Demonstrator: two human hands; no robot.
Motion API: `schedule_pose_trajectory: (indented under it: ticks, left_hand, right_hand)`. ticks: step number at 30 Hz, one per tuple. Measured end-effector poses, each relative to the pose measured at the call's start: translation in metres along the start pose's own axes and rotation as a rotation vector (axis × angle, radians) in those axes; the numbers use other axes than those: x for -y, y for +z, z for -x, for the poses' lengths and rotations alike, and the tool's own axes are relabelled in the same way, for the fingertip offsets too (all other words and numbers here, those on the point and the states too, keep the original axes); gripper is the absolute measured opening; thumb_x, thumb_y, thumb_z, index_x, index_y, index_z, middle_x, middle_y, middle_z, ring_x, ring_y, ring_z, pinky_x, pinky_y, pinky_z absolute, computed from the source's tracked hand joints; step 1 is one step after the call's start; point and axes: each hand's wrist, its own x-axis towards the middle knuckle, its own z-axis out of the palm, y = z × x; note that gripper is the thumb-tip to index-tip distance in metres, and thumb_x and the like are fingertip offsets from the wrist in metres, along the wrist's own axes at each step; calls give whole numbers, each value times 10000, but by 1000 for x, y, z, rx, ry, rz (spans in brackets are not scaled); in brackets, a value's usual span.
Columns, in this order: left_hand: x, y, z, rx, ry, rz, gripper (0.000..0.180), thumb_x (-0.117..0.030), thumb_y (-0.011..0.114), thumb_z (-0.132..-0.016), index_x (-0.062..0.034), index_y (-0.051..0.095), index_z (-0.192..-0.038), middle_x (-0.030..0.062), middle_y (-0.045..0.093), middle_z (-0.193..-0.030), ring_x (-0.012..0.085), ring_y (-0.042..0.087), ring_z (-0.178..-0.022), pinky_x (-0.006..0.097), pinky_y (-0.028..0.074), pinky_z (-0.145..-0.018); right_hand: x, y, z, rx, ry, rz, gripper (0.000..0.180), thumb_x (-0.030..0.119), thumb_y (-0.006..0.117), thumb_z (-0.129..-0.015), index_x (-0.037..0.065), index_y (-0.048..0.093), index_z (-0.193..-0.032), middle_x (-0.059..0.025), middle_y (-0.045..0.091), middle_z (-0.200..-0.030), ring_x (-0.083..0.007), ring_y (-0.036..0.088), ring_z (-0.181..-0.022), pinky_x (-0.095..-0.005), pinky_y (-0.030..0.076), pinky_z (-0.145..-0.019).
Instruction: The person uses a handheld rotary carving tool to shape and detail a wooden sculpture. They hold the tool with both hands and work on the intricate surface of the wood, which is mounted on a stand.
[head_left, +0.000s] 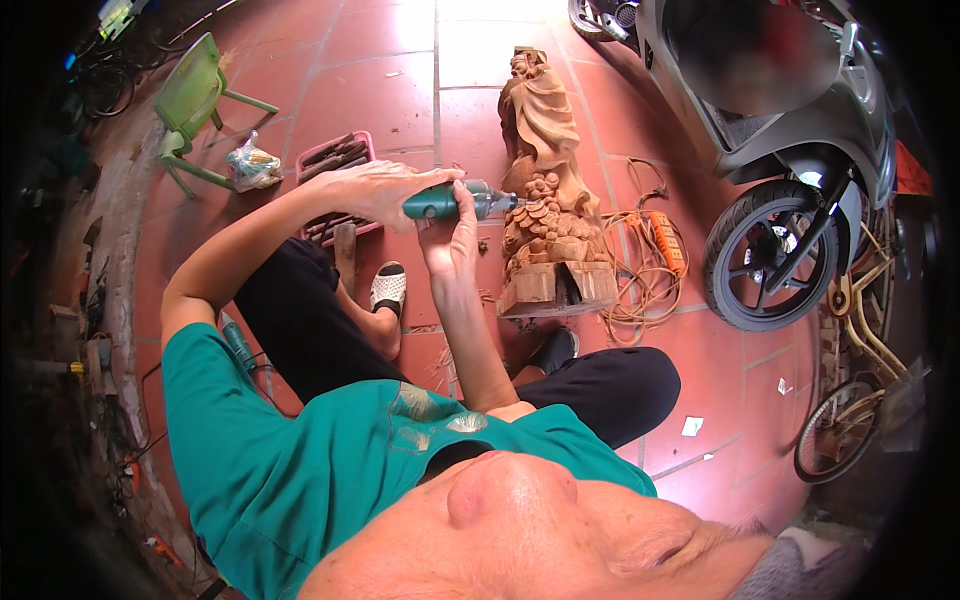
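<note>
A green handheld die grinder (pixel 430 203) lies level between my two hands, its narrow tip pointing right. My left hand (pixel 375 194) closes around its rear end. Nearer its front, my right hand (pixel 452 240) grips the body, with fingers wrapped over it. A carved wooden statue (pixel 545 130) lies lengthwise on the floor, showing a robed figure with draped folds and a cluster of round shapes lower down. The grinder's tip is at the carved round shapes; whether it touches them I cannot tell.
Left of the statue sits a pink basket (pixel 368 145) of carving tools, near a plastic bag (pixel 255 165) and a green chair (pixel 192 95). An orange power strip (pixel 666 243) and coiled cord lie right, before a motorbike (pixel 770 255). A second green power tool (pixel 238 345) rests by my leg.
</note>
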Motion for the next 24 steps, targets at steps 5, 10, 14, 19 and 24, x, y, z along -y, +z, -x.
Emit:
schedule_pose_trajectory:
  ticks: [5,10,14,19,24]
  left_hand:
    - [-2,2,2,-72,90,-17,1015,-231,732,-650,-105,340,-1578,245,706,-1054,426,697,-964,488,547,-828]
    - [-6,2,-11,-95,137,-61,967,-232,752,-653,-151,372,-1538,210,701,-936,420,687,-848,497,523,-731]
    - [-4,5,-20,-116,171,-83,967,-187,737,-644,-145,383,-1543,213,703,-936,414,684,-830,490,517,-724]
    - [-2,6,-26,-91,221,-13,922,-156,729,-643,-132,417,-1511,200,698,-905,375,687,-794,457,516,-703]
    - [9,6,-35,28,158,-45,1031,-180,732,-625,-142,348,-1581,230,715,-1034,446,696,-882,517,537,-773]
  right_hand:
    - [3,1,-4,-10,-12,-35,317,154,806,-876,139,667,-1161,-9,718,-1101,-190,686,-998,-404,581,-909]
    - [18,11,5,3,-17,-74,323,141,817,-855,117,673,-1144,-25,730,-1110,-192,700,-1011,-390,587,-923]
    - [24,18,12,10,-58,-104,314,130,810,-855,107,674,-1138,-31,730,-1112,-194,701,-1015,-393,586,-928]
    - [27,8,1,-24,-68,-121,321,118,810,-847,99,669,-1135,-38,726,-1117,-207,699,-1026,-420,585,-940]
    - [21,-1,-10,-49,-41,-108,382,159,811,-859,121,643,-1200,-35,698,-1173,-201,674,-1064,-425,578,-954]
